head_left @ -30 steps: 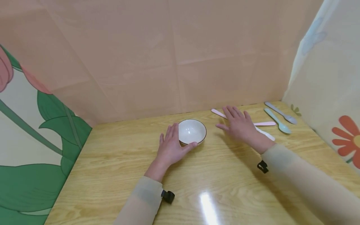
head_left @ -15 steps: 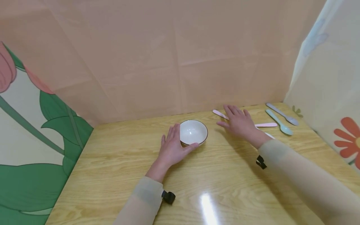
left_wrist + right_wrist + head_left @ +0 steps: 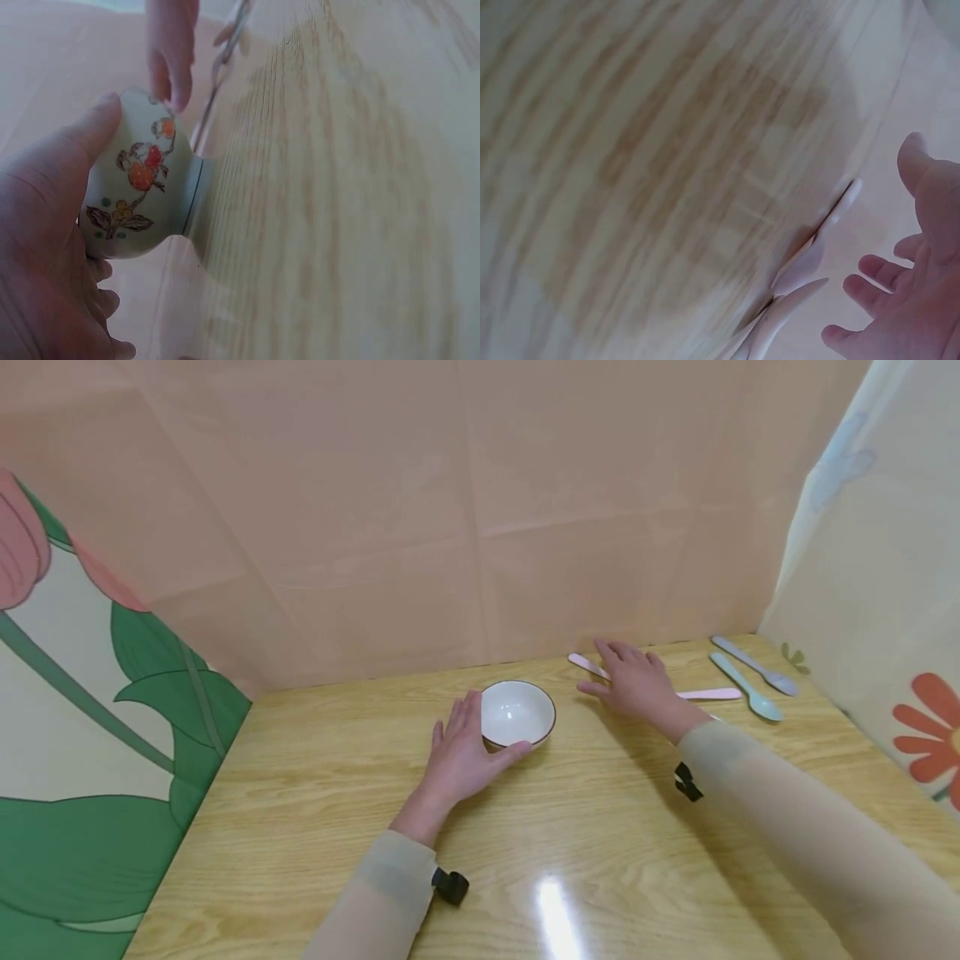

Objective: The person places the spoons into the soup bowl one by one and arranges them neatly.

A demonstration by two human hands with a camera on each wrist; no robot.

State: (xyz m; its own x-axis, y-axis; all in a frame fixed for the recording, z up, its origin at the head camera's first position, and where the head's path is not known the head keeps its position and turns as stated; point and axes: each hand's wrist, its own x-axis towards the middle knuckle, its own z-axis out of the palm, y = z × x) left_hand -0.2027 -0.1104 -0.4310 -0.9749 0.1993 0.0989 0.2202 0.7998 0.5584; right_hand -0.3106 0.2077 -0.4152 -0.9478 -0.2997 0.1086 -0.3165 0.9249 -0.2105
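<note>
A small white bowl with a brown rim (image 3: 519,714) stands on the wooden table; its outside carries painted fruit and leaves in the left wrist view. Round its left and near side, my left hand (image 3: 465,756) holds it, thumb along the near rim. My right hand (image 3: 637,685) is spread palm down above several spoons, fingers apart and nothing gripped. One pink handle (image 3: 588,666) sticks out left of that hand, another pink handle (image 3: 708,694) to its right. A white piece of cutlery is almost wholly hidden beneath the wrist. Spoons also show below the fingers in the right wrist view.
A mint green spoon (image 3: 750,689) and a lavender spoon (image 3: 757,667) lie at the table's back right corner. Behind the table (image 3: 337,760) hangs a pinkish-beige sheet (image 3: 360,527); flower-printed sheets border both sides. Each sleeve has a black strap at the wrist.
My right wrist and forearm have shifted slightly left, covering most of the white cutlery that showed before. The left hand stays at the bowl. The whole head view has drifted a little.
</note>
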